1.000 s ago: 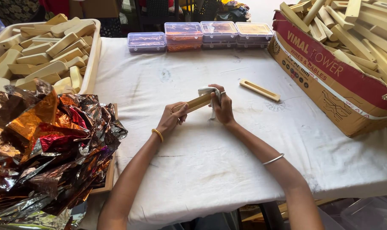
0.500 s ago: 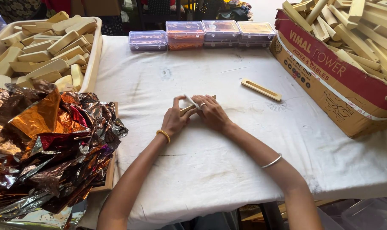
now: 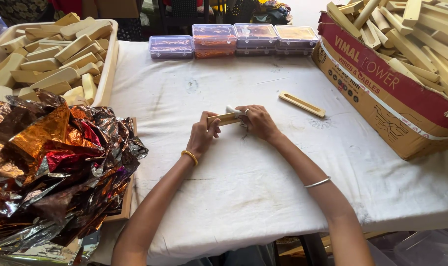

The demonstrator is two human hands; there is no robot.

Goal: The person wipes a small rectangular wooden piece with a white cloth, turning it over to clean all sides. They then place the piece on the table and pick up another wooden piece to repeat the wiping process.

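Left hand fingers clamp wooden bar; right hand fingers pinch white pad on bar's right end. Step: rubbing bar. Slotted bar lies right.

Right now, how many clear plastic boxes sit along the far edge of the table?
4 in a row: a lower purple-tinted box, then an orange-tinted box, a clear box and a yellow-tinted box. The taller three may be stacks hiding more.

Bare cloth around; foil heap crowds left.
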